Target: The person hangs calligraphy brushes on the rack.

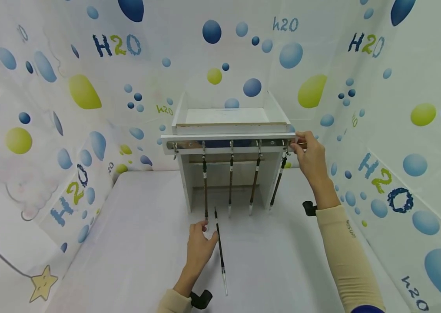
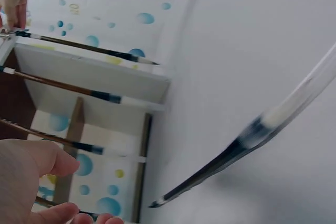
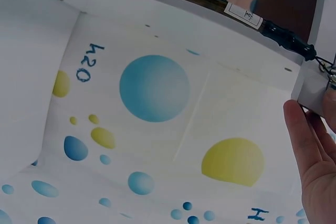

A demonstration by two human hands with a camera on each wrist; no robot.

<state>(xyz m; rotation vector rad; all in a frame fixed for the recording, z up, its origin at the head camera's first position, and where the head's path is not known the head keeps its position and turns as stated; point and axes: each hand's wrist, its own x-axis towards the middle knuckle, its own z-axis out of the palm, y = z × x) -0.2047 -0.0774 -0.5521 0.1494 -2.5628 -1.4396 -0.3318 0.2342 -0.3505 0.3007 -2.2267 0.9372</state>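
Calligraphy brushes hang tips down from metal hooks along the front rail [image 1: 228, 137] of a white rack. My left hand [image 1: 200, 248] is at the lower end of the leftmost hanging brush [image 1: 205, 182], thumb spread apart from the fingers; in the left wrist view the fingers partly hide this brush. Just right of that hand, a loose dark brush [image 1: 220, 243] with a clear tip cover lies on the table. At the rail's right end, my right hand [image 1: 311, 158] grips the edge, thumb beside the hook that bears the rightmost brush [image 1: 278, 182].
The white rack [image 1: 184, 182] stands on the white table [image 1: 134, 243] against a patterned backdrop. Two more brushes, a middle one [image 1: 230, 182] and its right neighbour [image 1: 255, 182], hang between the outer ones. A hook [image 1: 175, 151] sits at the rail's left end.
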